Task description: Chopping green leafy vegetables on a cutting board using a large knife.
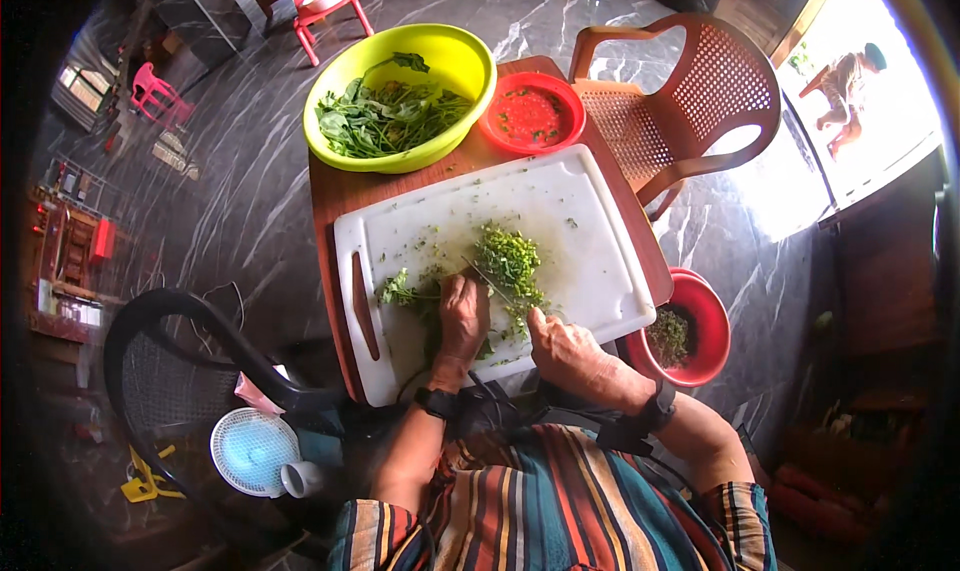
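Note:
A white plastic cutting board (pixel 600 241) with a slotted handle lies on a small wooden table (pixel 330 188). My left hand (pixel 462 317) presses a bunch of leafy greens (pixel 399 289) against the board, fingers curled close to the blade. My right hand (pixel 574 346) grips a knife (pixel 489 280), whose thin blade slants up and left beside the left fingertips. The knife's handle is hidden in my fist. Just beyond the blade sits a pile of finely chopped greens (pixel 510 256), with scattered bits around it.
Behind the board stand a yellow-green basin (pixel 457 53) of leafy stems and a red bowl (pixel 576 113) of red liquid with green bits. A brown plastic armchair (pixel 675 121) is at the right. Below the table's right corner is a red bucket (pixel 712 323). Outside the doorway sits a person (pixel 847 83).

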A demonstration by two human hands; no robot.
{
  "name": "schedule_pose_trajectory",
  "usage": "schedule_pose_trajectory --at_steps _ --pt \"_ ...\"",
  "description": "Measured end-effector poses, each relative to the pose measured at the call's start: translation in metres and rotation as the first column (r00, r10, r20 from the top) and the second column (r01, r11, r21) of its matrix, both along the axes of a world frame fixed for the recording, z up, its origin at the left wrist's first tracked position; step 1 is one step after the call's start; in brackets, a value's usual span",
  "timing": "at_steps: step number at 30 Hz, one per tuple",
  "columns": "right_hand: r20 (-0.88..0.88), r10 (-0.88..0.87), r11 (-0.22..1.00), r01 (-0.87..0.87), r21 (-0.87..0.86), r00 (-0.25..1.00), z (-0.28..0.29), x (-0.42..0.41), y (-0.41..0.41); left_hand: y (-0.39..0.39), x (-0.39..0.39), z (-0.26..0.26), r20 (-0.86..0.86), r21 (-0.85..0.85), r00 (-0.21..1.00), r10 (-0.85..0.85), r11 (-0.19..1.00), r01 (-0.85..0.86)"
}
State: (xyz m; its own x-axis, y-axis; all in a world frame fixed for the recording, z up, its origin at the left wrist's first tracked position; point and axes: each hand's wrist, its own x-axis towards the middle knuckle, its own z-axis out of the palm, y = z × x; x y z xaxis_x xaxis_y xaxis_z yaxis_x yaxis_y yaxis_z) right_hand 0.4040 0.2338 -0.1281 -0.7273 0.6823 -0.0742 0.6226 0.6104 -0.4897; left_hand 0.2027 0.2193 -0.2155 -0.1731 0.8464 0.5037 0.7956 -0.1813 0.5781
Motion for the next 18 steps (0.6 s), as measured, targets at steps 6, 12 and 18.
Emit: schedule_pose_trajectory --at_steps 6,12,18 --pt "-0.083 -0.017 0.998 0.012 -0.066 0.996 -0.009 -0.037 0.024 -0.002 -0.003 0.008 -0.038 -0.034 0.999 -0.019 0.999 0.017" --pt "-0.084 -0.106 0.983 0.091 -0.161 0.991 -0.024 -0.046 0.044 -0.002 0.003 0.039 -0.127 0.023 0.983 -0.132 0.99 0.136" --pt "-0.266 -0.111 0.994 0.102 -0.048 0.958 -0.008 -0.022 0.026 0.0 0.009 0.017 0.068 -0.033 0.996 0.058 0.998 -0.056"
